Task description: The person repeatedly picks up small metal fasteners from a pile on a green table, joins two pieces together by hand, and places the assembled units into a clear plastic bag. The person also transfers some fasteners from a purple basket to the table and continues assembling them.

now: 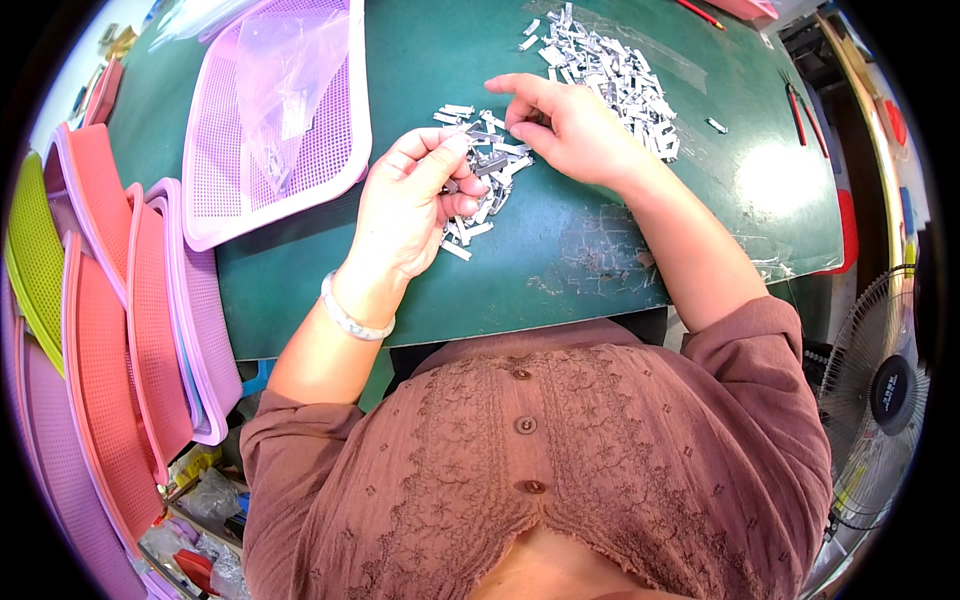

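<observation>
My left hand [400,205], with a pale bangle [350,312] at its wrist, is closed on several small grey metal pieces [487,163], pinched between thumb and fingers. Under and beside it lies a small heap of short, silvery metal pieces [485,212] on the green table. My right hand [582,135] hovers at the right of that heap, index finger stretched out and thumb apart, with nothing visible between them. Its other fingers are mostly hidden. Beyond it spreads a larger pile of similar pieces [625,85].
A pink mesh basket [355,120] holding a clear plastic bag [285,80] stands on the table [480,300] at the left. More baskets [110,370] are stacked beside the table. Red-handled pliers [797,115] lie far right; a fan [870,400] stands lower right.
</observation>
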Tool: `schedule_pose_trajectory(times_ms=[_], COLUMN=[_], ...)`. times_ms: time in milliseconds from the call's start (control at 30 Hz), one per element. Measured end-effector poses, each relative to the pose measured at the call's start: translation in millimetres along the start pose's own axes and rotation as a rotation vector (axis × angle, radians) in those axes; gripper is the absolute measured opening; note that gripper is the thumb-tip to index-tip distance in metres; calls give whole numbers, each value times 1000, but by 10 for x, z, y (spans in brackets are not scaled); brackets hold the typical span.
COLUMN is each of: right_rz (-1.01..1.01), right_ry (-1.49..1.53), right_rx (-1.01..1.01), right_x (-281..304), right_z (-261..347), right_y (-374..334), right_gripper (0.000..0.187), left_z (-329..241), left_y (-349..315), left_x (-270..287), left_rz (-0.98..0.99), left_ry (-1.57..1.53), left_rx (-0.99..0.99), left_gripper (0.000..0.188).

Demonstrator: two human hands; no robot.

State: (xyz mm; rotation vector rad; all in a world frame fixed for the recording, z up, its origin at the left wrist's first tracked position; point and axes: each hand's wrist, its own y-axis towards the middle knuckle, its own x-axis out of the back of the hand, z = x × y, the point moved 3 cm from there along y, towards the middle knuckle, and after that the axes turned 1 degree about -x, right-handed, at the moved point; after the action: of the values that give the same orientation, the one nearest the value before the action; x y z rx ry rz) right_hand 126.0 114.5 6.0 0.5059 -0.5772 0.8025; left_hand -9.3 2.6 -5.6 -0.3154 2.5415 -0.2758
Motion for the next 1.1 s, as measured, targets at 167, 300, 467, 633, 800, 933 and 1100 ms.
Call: schedule_pose_trajectory(times_ms=[167,300,467,633,800,933,1100], right_rz=[-35,-172,-144,-89,-150,-77,8], right_ry=[-99,-207,-214,24,-209,-72,552], right_rx=[58,180,145,-71,159,11,-189], right_x=[-32,-70,-94,-32,-81,-74,-1], right_z=[12,-39,-83,-86,-63,-64,-108], right_y=[20,59,88,87,78,99,97], right_gripper=[41,42,41,39,41,42,44], left_z=[1,-14,-15,-7,-11,-3,-5], left_y=[-8,-22,-12,-10,-10,-9,3], left_x=[-3,-24,-5,4,-7,3,-18], left_rz=[4,12,58,87,89,76,55], left_ry=[18,-4,-43,-48,-51,-36,-41], left_rx=[1,12,18,22,29,27,14], left_gripper=[7,6,12,18,17,17,16])
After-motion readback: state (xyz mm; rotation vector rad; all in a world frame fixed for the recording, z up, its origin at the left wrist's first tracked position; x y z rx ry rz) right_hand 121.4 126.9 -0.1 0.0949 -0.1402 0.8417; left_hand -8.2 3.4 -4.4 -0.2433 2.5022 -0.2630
